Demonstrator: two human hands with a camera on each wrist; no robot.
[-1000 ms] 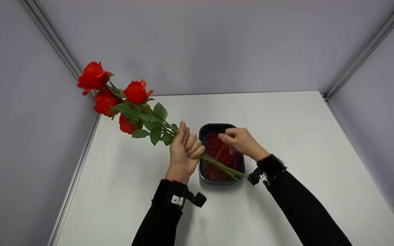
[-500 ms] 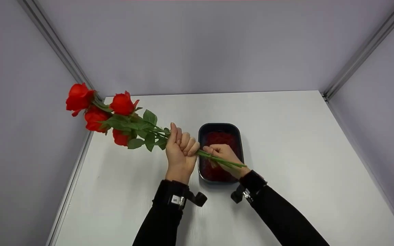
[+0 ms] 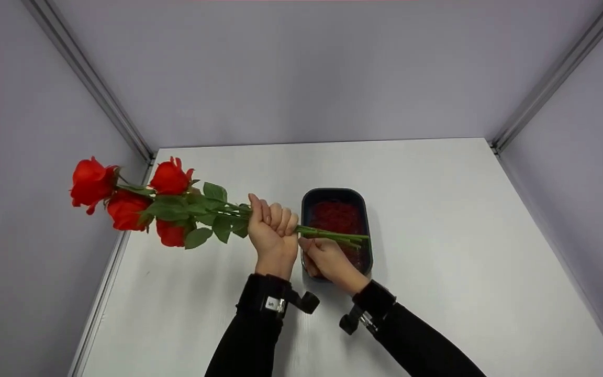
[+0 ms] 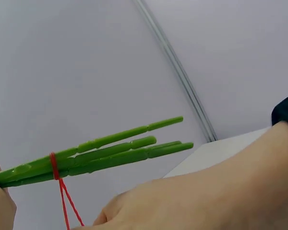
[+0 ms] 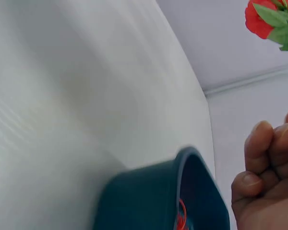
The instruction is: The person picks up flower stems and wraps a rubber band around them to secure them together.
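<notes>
Roses [image 3: 139, 201], gripped by the left hand [image 3: 271, 234] above the table's [image 3: 437, 209] middle, have tilted flatter, and the right hand [image 3: 322, 256] now pinches a red rubber band [image 4: 55, 167] looped round their stems [image 4: 110, 151], so binding has begun

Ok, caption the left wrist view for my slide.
Thin red rubber band looped around bundled green plastic rose stems, right hand below.

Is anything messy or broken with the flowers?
Nothing stands out. The left hand grips the roses, a red rubber band loops their stems, and the tray sits flat with nothing spilled.
</notes>
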